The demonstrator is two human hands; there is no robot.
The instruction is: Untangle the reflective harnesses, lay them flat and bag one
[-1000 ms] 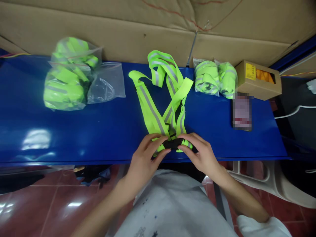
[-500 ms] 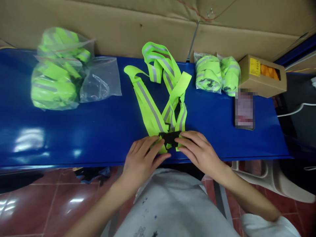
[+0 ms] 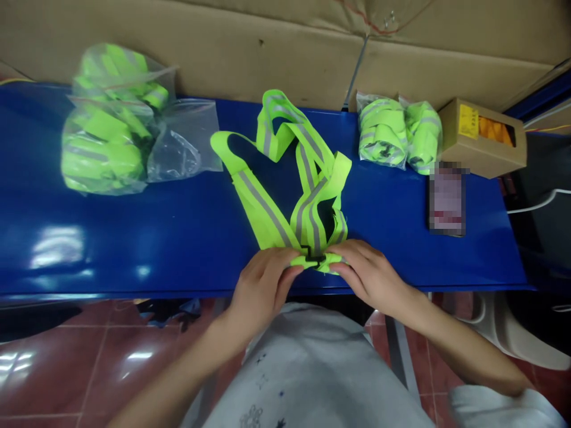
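Clock directions run from the middle of the view. One worktop [image 3: 178, 238] spans it. One loose reflective harness [image 3: 267, 205] lies at the centre, with one black buckle [image 3: 315, 259] visible at five. Hands number two: one left hand [image 3: 263, 279] at seven, one right hand [image 3: 372, 276] at four. Clear bags filled with green straps number four: two at ten, an upper bag [image 3: 118, 68] and a lower bag [image 3: 102, 148], and two at two, a nearer bag [image 3: 382, 131] and a farther bag [image 3: 423, 137]. One unfilled clear bag [image 3: 185, 139] is at ten. There is one cardboard box [image 3: 484, 151] between two and three, plus one blurred-out rectangular object [image 3: 446, 199] at three.
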